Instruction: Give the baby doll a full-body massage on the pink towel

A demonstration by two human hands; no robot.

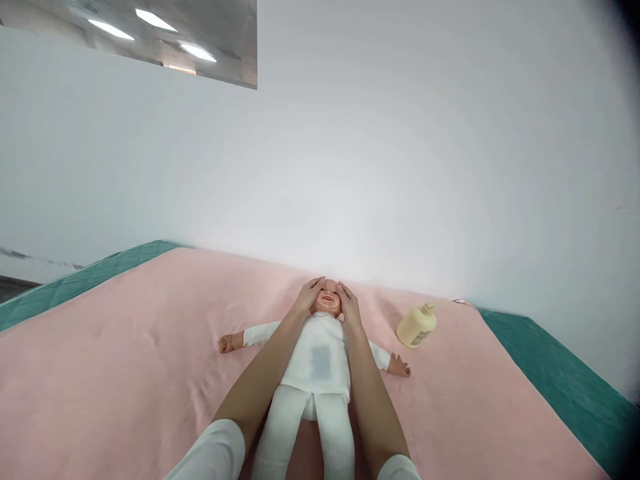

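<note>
A baby doll (320, 353) in a white top and white trousers lies on its back on a pink blanket (125, 353), its arms spread out to both sides. My left hand (310, 295) rests against the left side of the doll's head, fingers stretched towards its forehead. On the opposite side of the head lies my right hand (349, 301), its fingers also extended. Between them the doll's mouth and chin show, while the sides of its head are hidden under my hands. Neither hand is closed around anything.
A pale yellow pump bottle (416, 327) is right of the doll, near its outstretched hand. Green quilted padding (555, 380) shows at both sides of the blanket. Behind stands a white wall (350, 133) with an opening at upper left.
</note>
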